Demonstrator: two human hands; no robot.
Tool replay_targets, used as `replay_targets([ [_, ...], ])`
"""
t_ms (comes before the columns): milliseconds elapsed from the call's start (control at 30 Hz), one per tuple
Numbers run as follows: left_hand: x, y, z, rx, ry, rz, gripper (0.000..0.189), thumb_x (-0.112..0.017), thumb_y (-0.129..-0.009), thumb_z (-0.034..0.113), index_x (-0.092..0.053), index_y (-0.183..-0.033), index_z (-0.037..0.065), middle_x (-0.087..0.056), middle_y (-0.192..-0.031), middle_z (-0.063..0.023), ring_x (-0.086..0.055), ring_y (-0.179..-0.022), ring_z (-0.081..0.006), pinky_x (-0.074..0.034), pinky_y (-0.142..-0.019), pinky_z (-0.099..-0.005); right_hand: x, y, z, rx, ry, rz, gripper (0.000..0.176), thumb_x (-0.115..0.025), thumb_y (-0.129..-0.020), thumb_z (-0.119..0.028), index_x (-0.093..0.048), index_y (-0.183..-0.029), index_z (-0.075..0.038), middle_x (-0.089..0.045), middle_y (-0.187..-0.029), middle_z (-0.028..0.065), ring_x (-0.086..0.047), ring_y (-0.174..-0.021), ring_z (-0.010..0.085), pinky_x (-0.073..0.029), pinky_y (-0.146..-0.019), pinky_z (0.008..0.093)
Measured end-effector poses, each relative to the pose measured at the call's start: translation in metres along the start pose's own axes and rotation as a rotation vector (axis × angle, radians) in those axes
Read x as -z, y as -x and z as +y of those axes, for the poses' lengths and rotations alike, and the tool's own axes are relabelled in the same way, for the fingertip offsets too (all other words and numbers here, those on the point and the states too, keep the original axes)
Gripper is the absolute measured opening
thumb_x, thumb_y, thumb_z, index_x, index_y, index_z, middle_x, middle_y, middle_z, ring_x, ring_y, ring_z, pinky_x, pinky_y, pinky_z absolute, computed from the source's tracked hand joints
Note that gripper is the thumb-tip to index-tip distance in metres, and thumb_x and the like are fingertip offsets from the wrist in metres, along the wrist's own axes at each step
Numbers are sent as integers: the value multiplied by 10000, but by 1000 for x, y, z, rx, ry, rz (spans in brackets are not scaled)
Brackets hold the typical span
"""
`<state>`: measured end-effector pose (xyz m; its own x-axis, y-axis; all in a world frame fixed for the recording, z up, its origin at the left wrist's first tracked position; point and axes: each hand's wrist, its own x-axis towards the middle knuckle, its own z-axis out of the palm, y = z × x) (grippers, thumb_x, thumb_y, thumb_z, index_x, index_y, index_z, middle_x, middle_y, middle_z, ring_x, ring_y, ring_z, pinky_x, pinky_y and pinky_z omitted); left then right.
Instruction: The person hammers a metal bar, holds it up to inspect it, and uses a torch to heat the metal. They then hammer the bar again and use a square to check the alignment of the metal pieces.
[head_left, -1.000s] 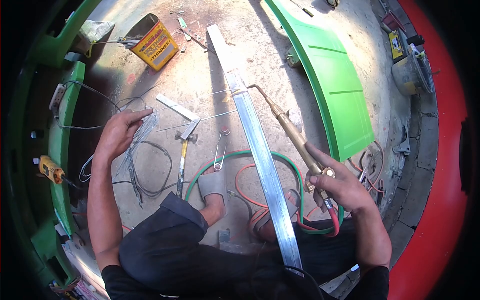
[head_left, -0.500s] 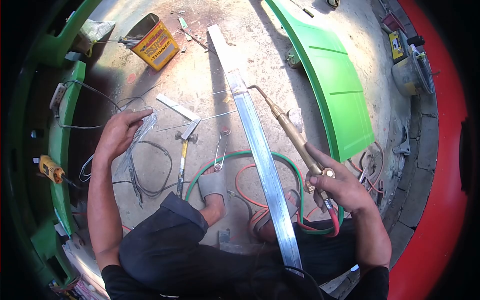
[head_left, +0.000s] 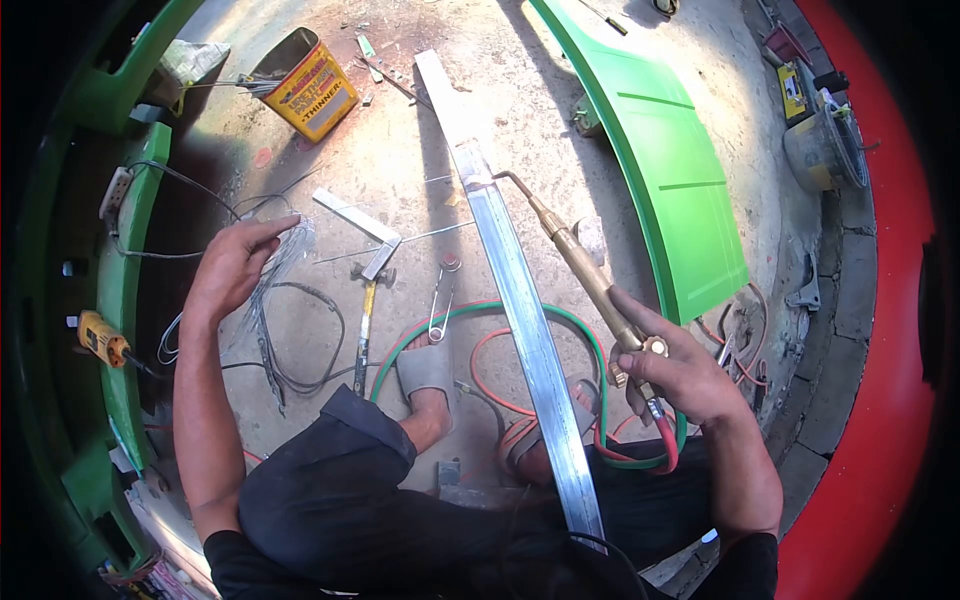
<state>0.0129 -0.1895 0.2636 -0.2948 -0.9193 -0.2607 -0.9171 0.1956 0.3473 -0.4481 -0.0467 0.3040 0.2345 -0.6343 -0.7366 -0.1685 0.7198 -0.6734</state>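
While the long metal tube (head_left: 537, 350) lies as it did, running from twelve o'clock at its far end down to five at the person's lap, and the brass torch (head_left: 585, 265) keeps its bent tip just beside the seam (head_left: 478, 182) at twelve, the change is on the nine o'clock side. There the left hand (head_left: 238, 265) has drawn very slightly outward, its fingers narrow about the thin wire (head_left: 285, 265); the line that ran across to the tube now shows only as a short strand (head_left: 440, 178). That suggests feeding has paused or the wire is being adjusted, though whether its end touches the seam I cannot tell. The right hand (head_left: 685, 370), between three and four, is wrapped firmly around the torch's valve end; no flame can be made out. Around this work, the green panel (head_left: 690, 230) at two limits the torch's room to swing outward. Red and green hoses (head_left: 667, 432) loop beneath the tube from eight round to five, near the feet, and could snag. The thinner can (head_left: 325, 100) stands at eleven, well apart from the tip. Smaller obstacles, the hammer (head_left: 368, 300) at nine and the square (head_left: 355, 217) at ten, lie between the left hand and the tube.
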Motion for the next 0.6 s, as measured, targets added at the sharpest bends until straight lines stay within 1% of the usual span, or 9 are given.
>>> replay_targets([
  [200, 0, 1, 1, 4, -47, -2, 376, -597, -911, 40, -696, -1251, 165, -701, -1007, -182, -660, -944, -344, -497, -883, -412, -1, 0, -1, -6, 6, 2, 719, -621, -947, -103, -288, -1583, -107, -595, -915, 65, -636, -647, 152, -536, -619, 293],
  [267, 1, 0, 4, 43, -42, -36, 368, -597, -919, 52, -695, -1254, 169, -701, -1008, -184, -660, -949, -344, -496, -887, -413, -1, 0, -1, -5, 9, 1, 720, -620, -947, -102, -286, -1584, -106, -595, -915, 66, -636, -647, 152, -536, -620, 294],
  [367, 1, 1, 6, 30, -40, -23, 358, -597, -928, 66, -696, -1254, 174, -701, -1003, -185, -658, -945, -348, -494, -887, -417, -1, 0, -1, -9, -3, -2, 723, -617, -946, -98, -281, -1586, -106, -596, -917, 70, -635, -646, 152, -540, -624, 296],
  [600, 2, 1, 7, 37, -46, -37, 350, -599, -935, 76, -693, -1258, 170, -700, -1014, -188, -658, -958, -351, -492, -896, -421, -1, 1, -1, -2, 8, -4, 717, -598, -945, -80, -278, -1586, -106, -599, -912, 73, -633, -638, 153, -559, -661, 304],
])
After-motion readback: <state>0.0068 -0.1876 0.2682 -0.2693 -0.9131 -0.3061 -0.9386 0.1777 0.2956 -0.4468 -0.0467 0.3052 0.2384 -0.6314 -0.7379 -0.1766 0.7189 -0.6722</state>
